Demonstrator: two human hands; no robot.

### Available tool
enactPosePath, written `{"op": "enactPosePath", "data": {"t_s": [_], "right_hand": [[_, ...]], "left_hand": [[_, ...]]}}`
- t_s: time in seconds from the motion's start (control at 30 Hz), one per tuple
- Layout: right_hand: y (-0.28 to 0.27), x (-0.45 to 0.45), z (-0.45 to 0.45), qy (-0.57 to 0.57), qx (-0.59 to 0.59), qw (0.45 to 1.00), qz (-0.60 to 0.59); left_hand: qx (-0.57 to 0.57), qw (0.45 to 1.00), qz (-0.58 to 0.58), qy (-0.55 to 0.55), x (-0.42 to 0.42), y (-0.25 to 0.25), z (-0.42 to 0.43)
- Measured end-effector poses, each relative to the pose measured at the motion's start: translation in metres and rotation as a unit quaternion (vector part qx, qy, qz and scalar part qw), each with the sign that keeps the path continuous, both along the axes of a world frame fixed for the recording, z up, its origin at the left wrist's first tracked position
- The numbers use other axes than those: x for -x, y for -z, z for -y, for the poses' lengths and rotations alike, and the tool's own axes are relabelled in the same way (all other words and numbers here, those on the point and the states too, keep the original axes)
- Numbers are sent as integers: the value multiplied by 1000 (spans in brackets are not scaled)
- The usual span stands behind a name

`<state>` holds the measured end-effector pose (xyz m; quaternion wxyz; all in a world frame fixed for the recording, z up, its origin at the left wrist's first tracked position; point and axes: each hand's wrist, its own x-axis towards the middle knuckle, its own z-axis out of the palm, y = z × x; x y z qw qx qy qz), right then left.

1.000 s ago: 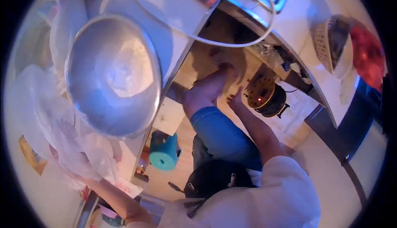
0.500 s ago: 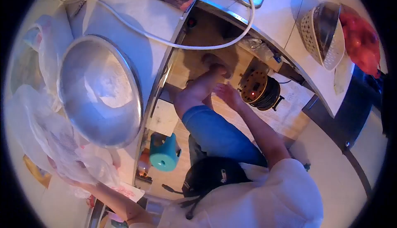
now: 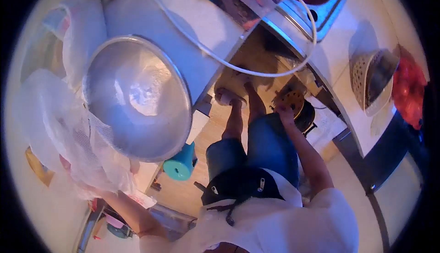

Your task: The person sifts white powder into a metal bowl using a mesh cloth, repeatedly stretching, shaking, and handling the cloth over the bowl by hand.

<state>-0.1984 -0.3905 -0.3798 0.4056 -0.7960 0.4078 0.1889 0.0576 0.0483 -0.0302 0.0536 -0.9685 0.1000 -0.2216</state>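
A translucent plastic bag (image 3: 43, 101), with a net-like white part (image 3: 89, 145), lies at the left of the counter. My left hand (image 3: 82, 185) is in its folds, seemingly gripping it; the film covers most of the fingers. Just beyond the bag stands a large, shiny metal bowl (image 3: 160, 67) with a bright patch at its bottom. My right hand (image 3: 285, 111) hangs low beside my thigh, with nothing visible in it and the fingers loosely apart. Right behind that hand on the floor is a round cable reel (image 3: 294, 101) with a perforated yellowish face.
A white hose (image 3: 220, 63) loops across the counter gap. Below the counter edge stands a turquoise stool (image 3: 178, 166). To the right are a perforated basket (image 3: 360, 76) with a dark bowl in it and a red net bag (image 3: 409, 92). A metal sink (image 3: 327, 19) lies at the top.
My right hand has left my raised lower leg and now hangs by my thigh. That leg is down, both feet on the floor. My left hand stays at the bag. The view has shifted.
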Motion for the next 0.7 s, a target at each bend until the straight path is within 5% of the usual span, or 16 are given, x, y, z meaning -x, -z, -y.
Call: {"op": "enactPosePath", "data": {"t_s": [0.1,0.17,0.23,0.33,0.47,0.57,0.7], "right_hand": [[45,16,31,-54,76,995,27],[47,15,35,-36,48,996,60],[-9,-19,30,27,-20,996,86],[23,10,26,-20,11,999,43],[30,51,7,122,-149,969,152],[-37,38,0,230,-170,958,-21],[-23,136,11,245,-105,959,-96]], "left_hand": [[-36,999,18,-7,-1,4,-3],[-54,998,30,-11,0,6,-6],[-68,997,41,-9,0,9,-5],[-60,997,42,-13,2,11,-1],[-51,998,41,-10,5,11,7],[-35,999,39,4,8,9,18],[13,1000,13,15,7,-1,37]]}}
